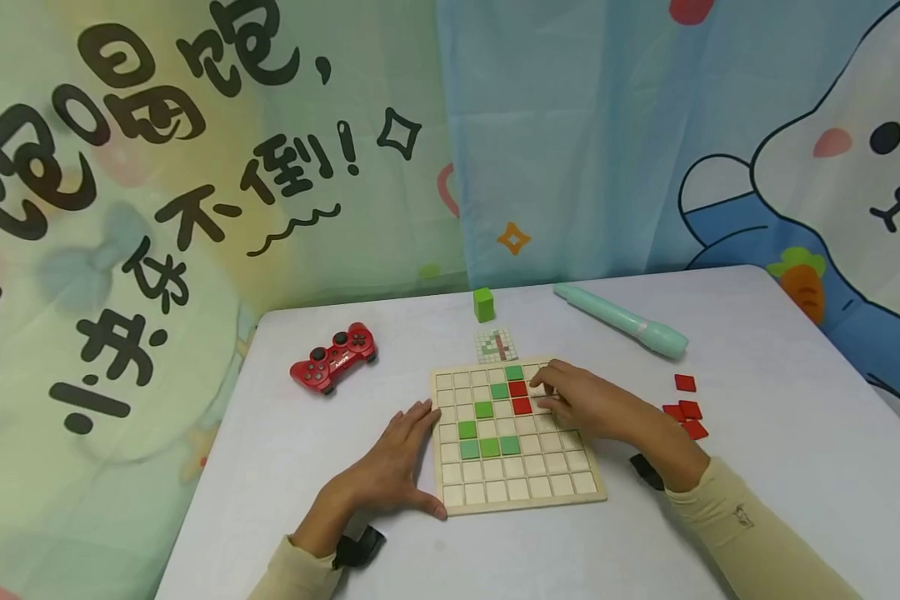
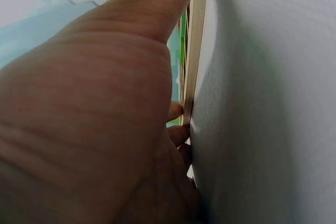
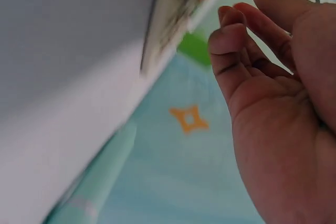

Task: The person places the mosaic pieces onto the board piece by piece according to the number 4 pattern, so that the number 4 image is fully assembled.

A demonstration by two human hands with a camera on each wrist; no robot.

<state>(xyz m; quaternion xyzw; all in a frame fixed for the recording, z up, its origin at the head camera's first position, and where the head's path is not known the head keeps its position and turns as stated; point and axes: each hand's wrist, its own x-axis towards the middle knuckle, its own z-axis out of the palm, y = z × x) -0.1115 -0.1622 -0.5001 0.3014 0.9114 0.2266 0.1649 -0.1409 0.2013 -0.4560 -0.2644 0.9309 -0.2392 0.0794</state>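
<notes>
A wooden grid board (image 1: 525,503) lies on the table, with green tiles (image 1: 490,447) in some squares and two red tiles (image 1: 520,397) stacked in one column. My left hand (image 1: 393,458) rests along the board's left edge, thumb at the near corner and fingers at the side. In the left wrist view its fingers touch the board's wooden rim (image 2: 196,40). Over the right part of the board hovers my right hand (image 1: 588,400), fingers bent, just beside the red tiles. In the right wrist view the thumb and fingers stand apart, and I see nothing between them.
Several loose red tiles (image 1: 692,409) lie right of the board. Behind it are a small patterned grid card (image 1: 497,345) and a green block (image 1: 483,305). A red game controller (image 1: 333,358) sits at the back left, a mint-green tube-like object (image 1: 622,320) at the back right.
</notes>
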